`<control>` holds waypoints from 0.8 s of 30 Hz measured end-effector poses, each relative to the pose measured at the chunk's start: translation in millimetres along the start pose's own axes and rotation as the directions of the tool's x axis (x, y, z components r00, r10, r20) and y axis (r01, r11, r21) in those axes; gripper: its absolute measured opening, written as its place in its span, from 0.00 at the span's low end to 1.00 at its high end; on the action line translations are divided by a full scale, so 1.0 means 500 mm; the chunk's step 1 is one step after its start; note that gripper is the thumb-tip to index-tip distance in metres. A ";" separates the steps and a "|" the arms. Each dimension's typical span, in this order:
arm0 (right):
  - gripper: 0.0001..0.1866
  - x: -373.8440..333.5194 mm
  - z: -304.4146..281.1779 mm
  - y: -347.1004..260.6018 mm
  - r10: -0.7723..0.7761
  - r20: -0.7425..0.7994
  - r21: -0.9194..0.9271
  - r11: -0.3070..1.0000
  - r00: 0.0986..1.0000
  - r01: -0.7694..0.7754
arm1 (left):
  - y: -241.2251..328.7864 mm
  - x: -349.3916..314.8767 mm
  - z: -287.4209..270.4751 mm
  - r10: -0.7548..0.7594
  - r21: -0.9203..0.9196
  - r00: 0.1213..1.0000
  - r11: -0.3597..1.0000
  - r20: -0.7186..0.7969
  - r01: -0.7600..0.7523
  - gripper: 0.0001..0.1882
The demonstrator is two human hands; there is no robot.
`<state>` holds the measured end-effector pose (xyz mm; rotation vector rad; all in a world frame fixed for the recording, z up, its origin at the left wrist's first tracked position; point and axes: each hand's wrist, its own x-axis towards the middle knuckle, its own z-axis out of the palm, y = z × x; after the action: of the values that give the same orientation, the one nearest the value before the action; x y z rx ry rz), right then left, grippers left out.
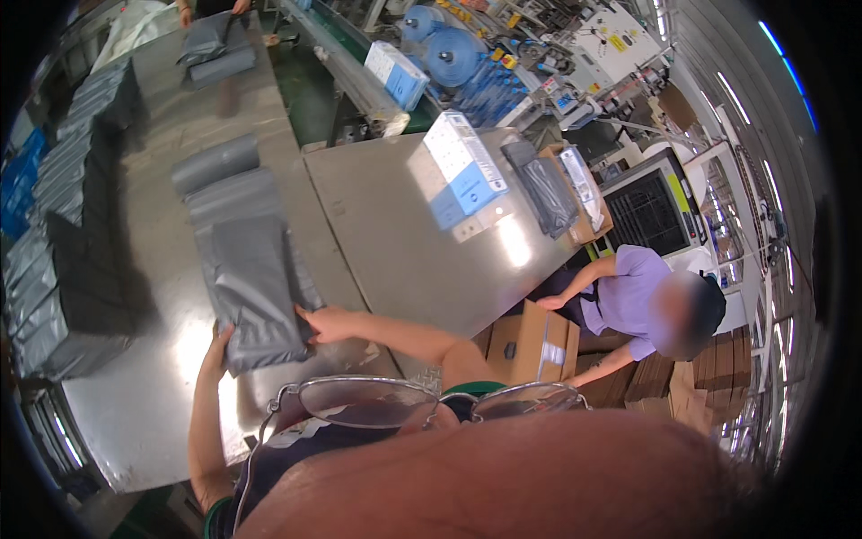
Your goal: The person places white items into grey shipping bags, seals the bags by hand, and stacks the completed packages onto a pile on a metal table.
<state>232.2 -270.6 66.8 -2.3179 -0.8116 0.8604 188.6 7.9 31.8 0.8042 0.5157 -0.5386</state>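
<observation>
A bundle of grey plastic bags (247,269) lies lengthwise on the metal table in front of me, its far part folded or rolled over. My left hand (220,345) is closed on its near left corner, the thumb along the side. On the near right edge my right hand (327,325) grips the same plastic with curled fingers. Some fingertips of both hands are hidden by the plastic. Just beyond the bundle is a grey plastic roll (215,163), touching or overlapping its far end.
Stacked grey bag bundles (85,260) line the table's left side. A blue-and-white box (465,166) stands on the right table (386,225). A co-worker in a lilac shirt (628,287) handles a cardboard box (530,346). Another person's hands (241,6) hold grey plastic at the far end.
</observation>
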 end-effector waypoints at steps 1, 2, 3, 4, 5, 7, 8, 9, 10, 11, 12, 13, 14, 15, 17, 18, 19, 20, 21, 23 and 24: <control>0.28 -0.015 -0.076 0.038 -0.147 0.080 -0.031 0.988 0.986 0.149 | 0.011 -0.014 0.001 0.083 0.258 0.994 0.964 -0.066 -0.063 0.42; 0.24 -0.017 -0.125 0.130 -0.134 -0.278 -0.090 0.989 0.951 0.113 | 0.022 -0.025 0.004 0.159 0.508 0.980 0.858 -0.123 -0.076 0.45; 0.24 -0.015 -0.225 0.204 0.068 -0.455 0.025 0.998 0.888 -0.064 | 0.029 -0.029 -0.044 0.175 0.607 0.977 0.792 -0.122 -0.066 0.48; 0.27 -0.049 -0.324 0.242 0.157 -0.750 -0.068 0.948 0.642 -0.311 | 0.046 -0.057 -0.030 0.289 0.641 0.957 0.740 -0.028 -0.204 0.49; 0.33 -0.087 -0.396 0.376 0.156 -0.904 -0.095 0.833 0.397 -0.544 | 0.080 -0.104 -0.002 0.398 0.662 0.913 0.663 0.086 -0.351 0.51; 0.46 -0.233 -0.518 0.656 0.227 -0.966 0.068 0.680 0.121 -0.730 | 0.138 -0.165 0.006 0.472 0.977 0.861 -0.005 0.189 -0.211 0.55; 0.48 -0.298 -0.564 0.715 0.359 -0.902 -0.033 0.498 0.241 -0.866 | 0.150 -0.202 -0.005 0.541 0.965 0.806 -0.227 0.240 -0.135 0.56; 0.42 -0.282 -0.574 0.690 0.401 -0.853 -0.092 0.515 0.335 -0.852 | 0.152 -0.258 -0.029 0.579 0.917 0.794 -0.393 0.188 0.069 0.56; 0.42 -0.282 -0.571 0.709 0.456 -0.810 -0.101 0.510 0.367 -0.855 | 0.167 -0.289 -0.051 0.586 0.814 0.797 -0.528 0.143 0.242 0.56; 0.43 -0.294 -0.570 0.725 0.494 -0.788 -0.080 0.509 0.367 -0.857 | 0.175 -0.306 -0.076 0.574 0.694 0.815 -0.617 0.075 0.371 0.56; 0.43 -0.300 -0.562 0.717 0.520 -0.776 -0.062 0.499 0.356 -0.864 | 0.188 -0.301 -0.112 0.540 0.580 0.841 -0.688 0.007 0.437 0.56; 0.43 -0.315 -0.547 0.727 0.540 -0.771 -0.020 0.510 0.338 -0.860 | 0.198 -0.295 -0.125 0.495 0.497 0.868 -0.742 -0.043 0.449 0.56; 0.44 -0.314 -0.537 0.742 0.545 -0.765 0.015 0.547 0.342 -0.837 | 0.187 -0.295 -0.115 0.455 0.479 0.885 -0.758 -0.099 0.443 0.56; 0.45 -0.311 -0.523 0.725 0.542 -0.770 0.060 0.585 0.336 -0.808 | 0.179 -0.273 -0.092 0.420 0.519 0.901 -0.749 -0.109 0.412 0.56; 0.46 -0.310 -0.500 0.680 0.536 -0.769 0.148 0.681 0.350 -0.717 | 0.150 -0.260 -0.013 0.387 0.640 0.921 -0.696 -0.049 0.326 0.52; 0.47 -0.308 -0.499 0.635 0.515 -0.774 0.175 0.732 0.367 -0.658 | 0.124 -0.245 -0.005 0.406 0.713 0.914 -0.636 -0.016 0.295 0.48; 0.48 -0.306 -0.490 0.584 0.500 -0.770 0.194 0.776 0.397 -0.600 | 0.106 -0.244 -0.016 0.424 0.775 0.905 -0.578 0.019 0.255 0.45; 0.49 -0.311 -0.477 0.510 0.468 -0.775 0.200 0.819 0.424 -0.538 | 0.097 -0.270 -0.048 0.452 0.723 0.892 -0.618 0.006 0.309 0.44; 0.50 -0.330 -0.452 0.451 0.462 -0.780 0.224 0.836 0.422 -0.500 | 0.126 -0.258 -0.063 0.456 0.654 0.889 -0.682 0.031 0.327 0.44; 0.52 -0.321 -0.385 0.316 0.404 -0.774 0.165 0.872 0.488 -0.460 | 0.185 -0.284 -0.160 0.493 0.584 0.868 -0.724 0.066 0.367 0.37; 0.53 -0.309 -0.359 0.249 0.347 -0.760 0.067 0.883 0.550 -0.465 | 0.229 -0.303 -0.188 0.464 0.635 0.884 -0.665 -0.060 0.392 0.35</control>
<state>306.8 -508.6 163.4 -2.6881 0.0619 -0.0991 125.5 184.8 129.8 3.3017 0.0977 -0.5851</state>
